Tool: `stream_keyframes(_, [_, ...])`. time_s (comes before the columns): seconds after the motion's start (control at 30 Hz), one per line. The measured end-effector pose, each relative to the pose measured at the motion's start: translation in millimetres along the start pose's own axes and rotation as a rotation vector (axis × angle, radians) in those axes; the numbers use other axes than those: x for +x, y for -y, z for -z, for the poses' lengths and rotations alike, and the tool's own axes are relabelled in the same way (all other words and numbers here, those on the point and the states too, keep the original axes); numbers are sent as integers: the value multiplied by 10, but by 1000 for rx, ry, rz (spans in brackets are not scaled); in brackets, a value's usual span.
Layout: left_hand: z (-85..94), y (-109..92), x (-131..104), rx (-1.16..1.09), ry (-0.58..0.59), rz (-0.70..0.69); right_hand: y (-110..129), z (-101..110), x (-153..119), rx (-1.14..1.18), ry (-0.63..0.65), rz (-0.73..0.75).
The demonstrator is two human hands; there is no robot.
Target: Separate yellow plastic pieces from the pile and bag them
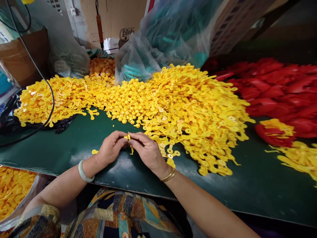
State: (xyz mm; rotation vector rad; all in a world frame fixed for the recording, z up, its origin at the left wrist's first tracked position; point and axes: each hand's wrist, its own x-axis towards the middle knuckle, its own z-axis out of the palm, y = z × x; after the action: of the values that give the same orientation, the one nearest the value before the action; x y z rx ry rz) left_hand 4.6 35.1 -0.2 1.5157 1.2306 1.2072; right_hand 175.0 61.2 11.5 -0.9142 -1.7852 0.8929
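Both hands meet over the dark green table (81,142), pinching a small yellow plastic piece (127,137) between their fingertips. My left hand (111,147), with a pale bangle at its wrist, grips it from the left. My right hand (148,150), with a gold bracelet, grips it from the right, and a thin yellow part hangs below the fingers. Behind the hands spreads a large heap of yellow plastic pieces (198,105). One loose yellow piece (94,151) lies just left of my left hand.
Red plastic parts (279,92) are piled at the right, near a red piece holding yellow bits (276,134). Clear plastic bags (158,39) stand behind the heap. An orange tool (99,29) hangs at the back. A black cable (47,82) curves across the left.
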Motion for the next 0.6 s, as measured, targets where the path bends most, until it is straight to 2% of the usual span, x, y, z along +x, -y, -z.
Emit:
stream_keyframes(0.13, [-47, 4, -7, 5, -51, -12, -12, -44, -15, 0, -39, -10])
stream_keyframes(0.3, [-66, -16, -3, -14, -86, -29, 0, -68, -33, -21, -89, 52])
stream_keyframes(0.5, [-57, -60, 25, -303, -39, 158, 59, 3, 11, -48, 9, 26])
stream_keyframes(0.6, [-62, -66, 35, -385, -39, 213, 53, 11, 15, -107, 6, 40])
